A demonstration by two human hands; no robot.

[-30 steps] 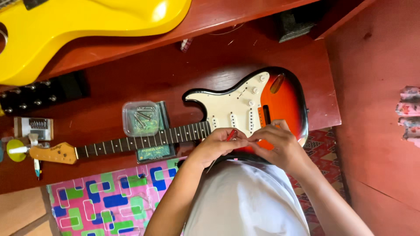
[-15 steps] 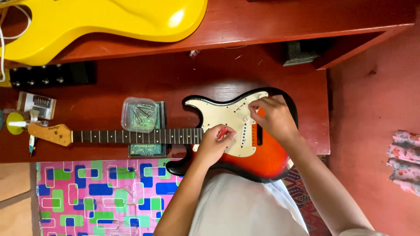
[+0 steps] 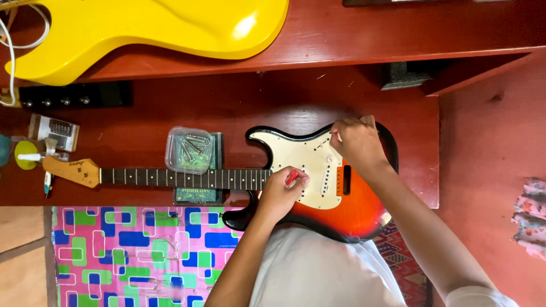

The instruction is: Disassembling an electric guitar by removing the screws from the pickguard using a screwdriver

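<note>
The sunburst electric guitar (image 3: 341, 213) lies flat across the red tabletop (image 3: 170, 113), body toward me, its neck (image 3: 182, 178) running off to my left. My left hand (image 3: 281, 193) rests where the neck meets the cream pickguard (image 3: 304, 159), its grip clenched around a small red-handled tool (image 3: 292, 177), probably a screwdriver, whose tip I cannot make out. My right hand (image 3: 357, 142) sits on the far upper edge of the pickguard, fingers curled down and pinched together; whether that grip holds anything I cannot tell.

Touching the neck on its far side is a clear plastic box of small metal parts (image 3: 189, 149), stacked on a dark green flat case (image 3: 199, 193) that pokes out under the neck. By the headstock (image 3: 71, 169) lie a small packet of parts (image 3: 54, 132) and a yellow round thing (image 3: 25, 154). On the raised shelf beyond rests a yellow guitar body (image 3: 142, 28). A pink patterned mat (image 3: 131, 250) covers the floor to my left.
</note>
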